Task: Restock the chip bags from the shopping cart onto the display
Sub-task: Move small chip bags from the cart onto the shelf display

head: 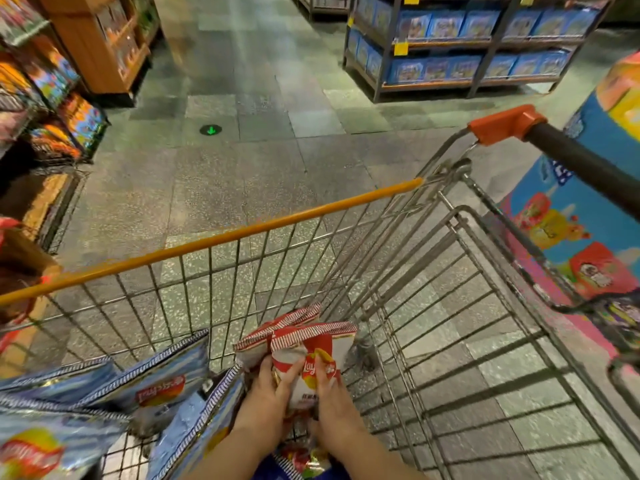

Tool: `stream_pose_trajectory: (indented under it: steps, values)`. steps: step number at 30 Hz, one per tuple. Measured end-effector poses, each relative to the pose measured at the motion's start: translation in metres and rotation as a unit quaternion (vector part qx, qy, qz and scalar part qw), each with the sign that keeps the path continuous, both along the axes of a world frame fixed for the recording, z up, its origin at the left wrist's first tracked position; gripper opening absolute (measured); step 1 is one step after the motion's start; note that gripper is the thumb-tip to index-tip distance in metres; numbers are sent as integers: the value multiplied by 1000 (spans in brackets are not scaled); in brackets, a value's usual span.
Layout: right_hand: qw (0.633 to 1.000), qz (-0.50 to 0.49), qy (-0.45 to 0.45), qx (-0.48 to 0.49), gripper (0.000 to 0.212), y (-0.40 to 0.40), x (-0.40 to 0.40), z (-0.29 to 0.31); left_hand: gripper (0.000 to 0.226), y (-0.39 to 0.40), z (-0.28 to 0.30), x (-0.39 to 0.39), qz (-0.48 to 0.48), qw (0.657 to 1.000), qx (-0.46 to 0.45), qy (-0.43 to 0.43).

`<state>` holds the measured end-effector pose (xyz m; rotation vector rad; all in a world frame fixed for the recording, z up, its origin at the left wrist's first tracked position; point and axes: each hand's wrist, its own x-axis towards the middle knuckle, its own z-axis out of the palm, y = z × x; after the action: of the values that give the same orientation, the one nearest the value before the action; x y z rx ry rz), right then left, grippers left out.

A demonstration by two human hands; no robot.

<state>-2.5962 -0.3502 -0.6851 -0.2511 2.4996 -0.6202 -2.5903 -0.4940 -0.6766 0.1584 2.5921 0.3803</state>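
Red chip bags (311, 348) and blue chip bags (159, 379) inside the wire shopping cart (221, 239).

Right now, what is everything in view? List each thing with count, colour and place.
shopping cart: one, grey wire, orange rim, centre.
red and white chip bags: at least two, in the cart, held.
blue chip bags: several, cart's left part.
cart handle: one, black with orange end, right.
blue boxes on shelves: many, top right.
snack display: orange and mixed colours, left edge.
printed stand: one, blue and pink, right edge.
floor arrow: one, green, on the grey tiles.
left hand: grips the red and white bags.
right hand: grips them too.
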Motion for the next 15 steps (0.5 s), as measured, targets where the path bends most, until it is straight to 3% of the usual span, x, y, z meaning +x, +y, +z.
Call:
stream_pose_trajectory:
  steps: [8, 15]
  values:
    - [999, 9, 32, 26, 124, 5, 0, 61, 111, 3, 55, 4, 17, 999, 25, 43]
    - [999, -7, 50, 9, 108, 11, 17, 131, 113, 1, 112, 19, 29, 995, 40, 83]
